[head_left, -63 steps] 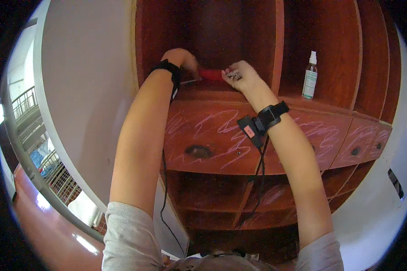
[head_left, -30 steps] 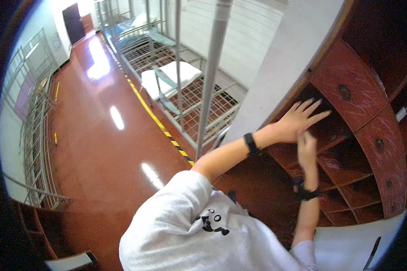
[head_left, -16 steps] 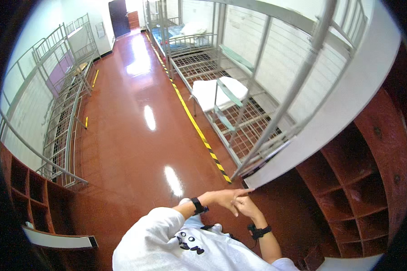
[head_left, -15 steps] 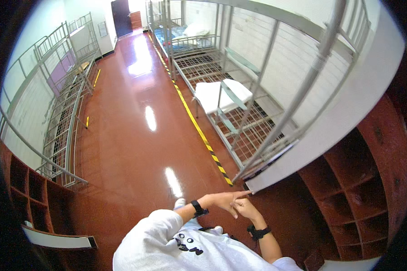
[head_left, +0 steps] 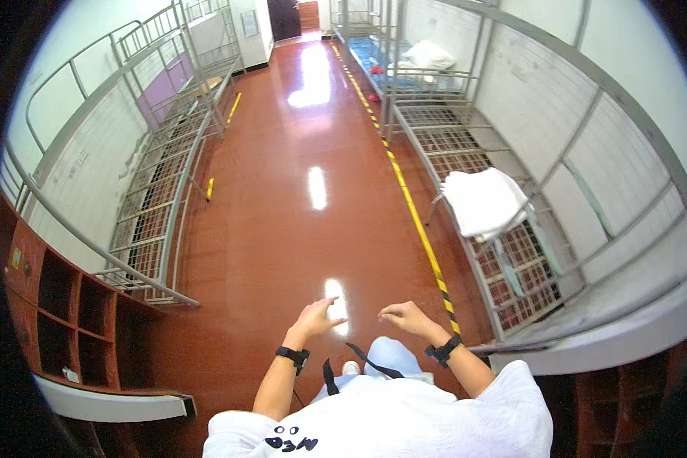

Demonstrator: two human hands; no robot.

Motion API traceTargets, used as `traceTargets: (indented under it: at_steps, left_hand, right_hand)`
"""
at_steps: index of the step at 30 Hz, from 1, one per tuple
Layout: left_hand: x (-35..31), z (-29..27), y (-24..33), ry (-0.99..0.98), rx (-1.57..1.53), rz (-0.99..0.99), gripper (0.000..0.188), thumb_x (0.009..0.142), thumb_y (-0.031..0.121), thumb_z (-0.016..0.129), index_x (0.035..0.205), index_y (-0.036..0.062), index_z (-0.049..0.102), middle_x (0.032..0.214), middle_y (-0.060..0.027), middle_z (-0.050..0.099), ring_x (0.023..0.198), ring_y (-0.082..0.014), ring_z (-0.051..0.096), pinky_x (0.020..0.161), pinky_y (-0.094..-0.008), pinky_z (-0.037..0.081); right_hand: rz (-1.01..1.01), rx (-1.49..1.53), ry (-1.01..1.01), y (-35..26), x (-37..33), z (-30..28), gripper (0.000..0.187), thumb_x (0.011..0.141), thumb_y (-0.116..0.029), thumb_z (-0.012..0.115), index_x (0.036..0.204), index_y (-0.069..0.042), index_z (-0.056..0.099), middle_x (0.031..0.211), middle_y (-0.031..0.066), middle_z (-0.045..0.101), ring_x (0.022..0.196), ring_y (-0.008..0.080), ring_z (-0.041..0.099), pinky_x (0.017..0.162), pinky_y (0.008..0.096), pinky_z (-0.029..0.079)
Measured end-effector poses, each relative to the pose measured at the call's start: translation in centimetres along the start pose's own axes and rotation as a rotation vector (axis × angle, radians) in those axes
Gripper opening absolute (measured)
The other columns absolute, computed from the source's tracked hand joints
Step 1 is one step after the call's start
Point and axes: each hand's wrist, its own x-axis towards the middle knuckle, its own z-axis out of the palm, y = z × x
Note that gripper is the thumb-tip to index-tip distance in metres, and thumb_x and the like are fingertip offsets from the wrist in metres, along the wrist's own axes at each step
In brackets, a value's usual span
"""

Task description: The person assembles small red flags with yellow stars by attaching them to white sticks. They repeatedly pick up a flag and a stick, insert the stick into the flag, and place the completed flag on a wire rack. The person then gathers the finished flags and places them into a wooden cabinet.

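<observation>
My left hand [head_left: 318, 319] is held out in front of my body, thumb and fingers apart, holding nothing. Across a gap from it, my right hand [head_left: 409, 317] hangs in the air with loosely bent fingers; nothing shows in it. Each wrist carries a black band. Below my hands are my light blue trousers [head_left: 389, 357] and a black strap [head_left: 375, 362] at my waist. A folded white quilt or sheet [head_left: 484, 202] lies on the metal bed frame [head_left: 427, 145] to the right, out of reach of both hands.
Metal bunk beds [head_left: 154, 200] line the left wall. Reddish-brown cubby shelves [head_left: 75, 320] stand at near left. Yellow-and-black tape [head_left: 412, 206] runs along the glossy red floor [head_left: 259, 229] beside the right beds. Blue bedding [head_left: 374, 55] and a dark door [head_left: 285, 19] are farther back.
My hands have come apart; earlier they touched, the left reaching across with a finger stretched out. The view and my body have turned from the right toward the aisle.
</observation>
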Motion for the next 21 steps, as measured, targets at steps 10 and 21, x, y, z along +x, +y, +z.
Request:
traceTargets:
  at_steps: [10, 21]
  left_hand:
    - [22.0, -12.0, -5.1, 0.139, -0.846, 0.037, 0.021, 0.082, 0.011, 0.06, 0.1, 0.0006, 0.059, 0.076, -0.0021, 0.061, 0.065, -0.0098, 0.054, 0.057, -0.025, 0.046]
    - [45.0, -32.3, -16.1, 0.499, -0.603, 0.133, 0.002, 0.07, -0.003, 0.059, 0.069, -0.003, 0.061, 0.063, -0.0045, 0.061, 0.056, -0.0091, 0.055, 0.048, -0.0246, 0.044]
  right_hand:
    - [-0.015, 0.844, -0.208, -2.3, 31.6, -4.4, 0.026, 0.09, -0.017, 0.048, 0.103, 0.003, 0.059, 0.096, 0.0107, 0.061, 0.089, 0.0175, 0.056, 0.074, 0.0276, 0.044]
    - [-0.314, 0.277, -0.36, -4.6, 65.1, -14.6, 0.022, 0.087, -0.016, 0.053, 0.102, -0.002, 0.06, 0.099, 0.0099, 0.063, 0.088, 0.0165, 0.058, 0.079, 0.0302, 0.046]
